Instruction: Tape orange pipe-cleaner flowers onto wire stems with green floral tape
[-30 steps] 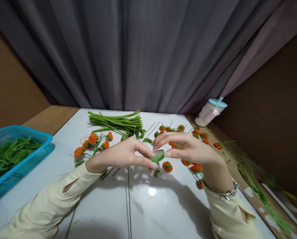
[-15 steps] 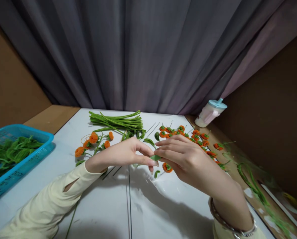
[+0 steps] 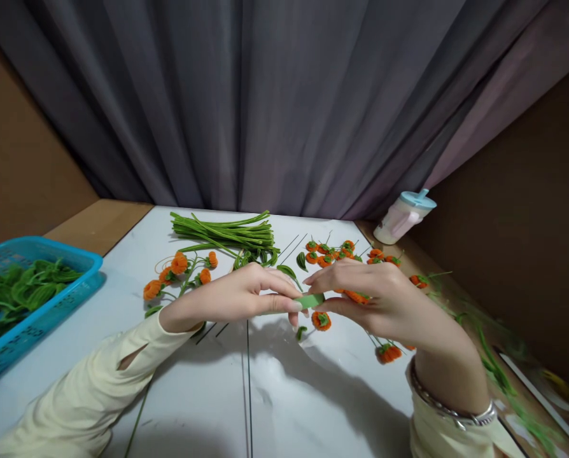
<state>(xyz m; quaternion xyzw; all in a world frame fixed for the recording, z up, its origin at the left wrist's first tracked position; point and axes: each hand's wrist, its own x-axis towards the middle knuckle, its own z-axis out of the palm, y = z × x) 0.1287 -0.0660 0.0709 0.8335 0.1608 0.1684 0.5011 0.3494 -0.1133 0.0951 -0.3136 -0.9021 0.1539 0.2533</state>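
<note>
Over the middle of the white tabletop, my left hand pinches the left end of a roll of green tape between thumb and fingers. The fingers and thumb of my right hand close on the tape's right end. Below the hands lie an orange fuzzy flower with a green centre and a small green curl. Green fuzzy leaves rest just behind the tape. My palms and some fingertips are hidden.
A bundle of green fuzzy stems lies at the back, with an orange flower spray before it. Several orange flower heads spread to the right. A blue basket of leaves stands left, a lidded cup back right.
My right hand has shifted slightly right and its fingers have spread, so more of the green tape shows. Another orange flower has come into view below the right hand.
</note>
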